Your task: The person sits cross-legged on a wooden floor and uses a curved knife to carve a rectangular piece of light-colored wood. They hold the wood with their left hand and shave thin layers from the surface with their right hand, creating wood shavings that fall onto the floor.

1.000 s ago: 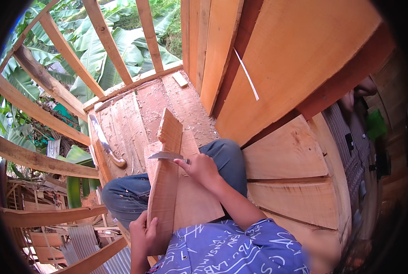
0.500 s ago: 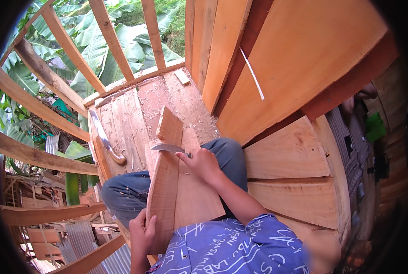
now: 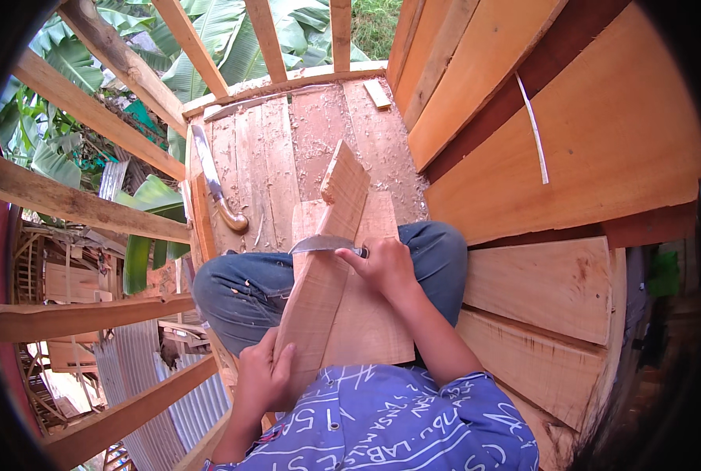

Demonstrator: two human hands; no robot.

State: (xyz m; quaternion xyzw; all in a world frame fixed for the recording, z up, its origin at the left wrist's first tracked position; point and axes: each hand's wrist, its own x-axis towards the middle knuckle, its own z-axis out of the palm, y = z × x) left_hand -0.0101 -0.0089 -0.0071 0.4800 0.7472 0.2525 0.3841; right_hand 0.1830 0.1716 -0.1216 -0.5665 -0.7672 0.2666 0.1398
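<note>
My right hand (image 3: 387, 268) is closed round the handle of a knife with a curved blade (image 3: 321, 244). The blade lies across a long, shaped piece of wood (image 3: 316, 292), pointing left. Near my lap, my left hand (image 3: 264, 374) grips the lower end of this piece, thumb on top. The piece slants away from me, its notched far end raised above a flat wooden board (image 3: 372, 318) that rests across my legs. Most of the knife's handle is hidden in my fist.
A machete (image 3: 210, 169) with a wooden handle lies on the plank floor (image 3: 309, 129) at the left, among shavings. Wooden rails (image 3: 83, 196) run along the left and far sides. Large planks (image 3: 586, 149) stand at the right. A small wood block (image 3: 377, 94) lies at the far edge.
The view has shifted, so the scene sits further right in the picture. The knife has slid a little along the wood toward me. Both hands keep their grip.
</note>
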